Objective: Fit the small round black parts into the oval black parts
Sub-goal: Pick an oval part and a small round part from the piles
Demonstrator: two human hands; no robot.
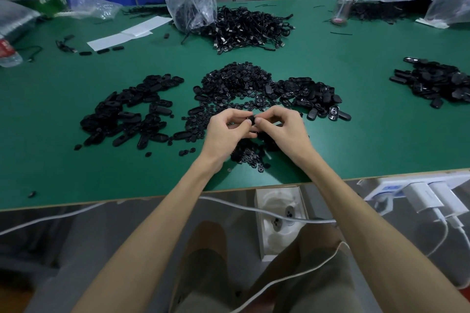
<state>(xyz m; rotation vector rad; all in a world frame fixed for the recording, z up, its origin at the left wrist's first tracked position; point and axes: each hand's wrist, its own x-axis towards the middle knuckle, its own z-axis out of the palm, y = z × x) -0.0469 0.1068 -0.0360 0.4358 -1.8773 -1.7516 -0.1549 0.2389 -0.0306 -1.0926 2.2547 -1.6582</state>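
Note:
My left hand (229, 127) and my right hand (282, 127) meet above the green table (356, 134), thumbs and fingertips pinched together on one black oval part (252, 119); whether a round part sits in it is hidden by my fingers. A heap of small round black parts (236, 81) lies just beyond my hands, and more round parts (250, 155) lie under my wrists. Oval black parts lie in a pile on the left (127, 112) and another on the right (310, 96).
A further pile of oval parts (435, 81) lies at the far right. Black cables (244, 28) and a plastic bag (189, 2) sit at the back, with a bottle (344, 0), paper sheets (127, 33) and a power strip (417, 190) at the table's near edge.

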